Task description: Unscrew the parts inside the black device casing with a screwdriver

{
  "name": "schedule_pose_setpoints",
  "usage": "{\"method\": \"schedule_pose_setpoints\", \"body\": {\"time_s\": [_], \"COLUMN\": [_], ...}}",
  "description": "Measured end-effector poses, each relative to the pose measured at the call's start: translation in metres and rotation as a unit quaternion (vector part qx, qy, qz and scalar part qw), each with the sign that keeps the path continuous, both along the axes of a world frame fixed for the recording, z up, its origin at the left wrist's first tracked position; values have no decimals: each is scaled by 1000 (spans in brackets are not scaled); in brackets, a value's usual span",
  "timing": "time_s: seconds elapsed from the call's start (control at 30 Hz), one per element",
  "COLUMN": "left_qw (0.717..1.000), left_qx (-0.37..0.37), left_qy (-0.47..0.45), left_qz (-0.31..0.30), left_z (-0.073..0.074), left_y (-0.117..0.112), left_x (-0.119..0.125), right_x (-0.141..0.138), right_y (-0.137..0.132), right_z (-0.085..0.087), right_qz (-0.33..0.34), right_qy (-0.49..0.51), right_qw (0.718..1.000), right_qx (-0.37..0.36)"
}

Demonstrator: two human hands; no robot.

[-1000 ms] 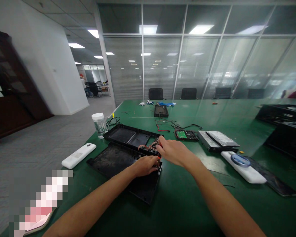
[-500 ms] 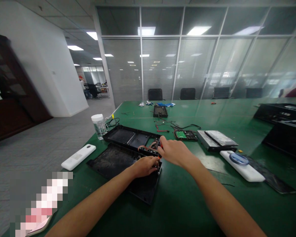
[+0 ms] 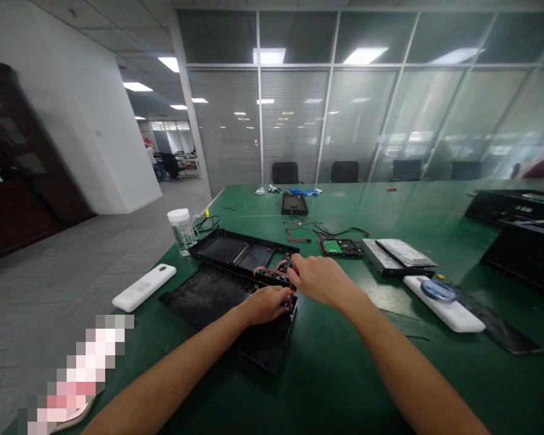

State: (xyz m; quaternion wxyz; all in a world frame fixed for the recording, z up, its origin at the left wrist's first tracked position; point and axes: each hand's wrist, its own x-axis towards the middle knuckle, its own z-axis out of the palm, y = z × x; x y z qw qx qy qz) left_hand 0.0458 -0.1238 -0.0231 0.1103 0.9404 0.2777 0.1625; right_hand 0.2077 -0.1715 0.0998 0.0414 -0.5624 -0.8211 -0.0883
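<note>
Two black plastic case halves lie on the green table: a near tray [image 3: 217, 299] and a far tray [image 3: 236, 249]. Where they meet sits a small black part with red and orange wires [image 3: 272, 272]. My left hand [image 3: 265, 304] rests on the near tray's right end, fingers curled down against that part. My right hand [image 3: 320, 279] is closed just above it, pinching something with a red tip that I cannot make out clearly.
A white remote-like bar [image 3: 144, 287] and a clear jar with a white lid [image 3: 182, 229] stand left. A green circuit board [image 3: 341, 247], a flat metal drive [image 3: 398, 255], another white bar [image 3: 444, 304] and black housings [image 3: 521, 241] lie right. Loose cables [image 3: 312, 231] lie behind.
My right hand has crept slightly left over the wired part. The left hand stays put; the view shifted a little.
</note>
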Motion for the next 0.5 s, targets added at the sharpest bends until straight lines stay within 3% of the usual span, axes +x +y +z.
{"method": "schedule_pose_setpoints", "body": {"time_s": [0.17, 0.3, 0.4, 0.47, 0.5], "left_qw": [1000, 999, 999, 998, 997], "left_qx": [19, 32, 21, 6, 0], "left_qy": [3, 0, -2, 8, 15], "left_qz": [1, -6, -35, -68, -82], "left_z": [2, 6, 7, 6, 5], "left_y": [-3, -5, -4, -4, -4], "left_x": [1, 0, -3, -4, -5], "right_x": [17, 62, 102, 120, 125], "right_y": [3, 19, 29, 31, 30], "right_z": [6, 15, 3, -15, -27], "right_qz": [48, 110, 105, 83, 75], "right_qy": [28, 180, 358, 503, 585], "right_qw": [998, 968, 893, 821, 770], "right_qx": [-20, -136, -252, -259, -242]}}
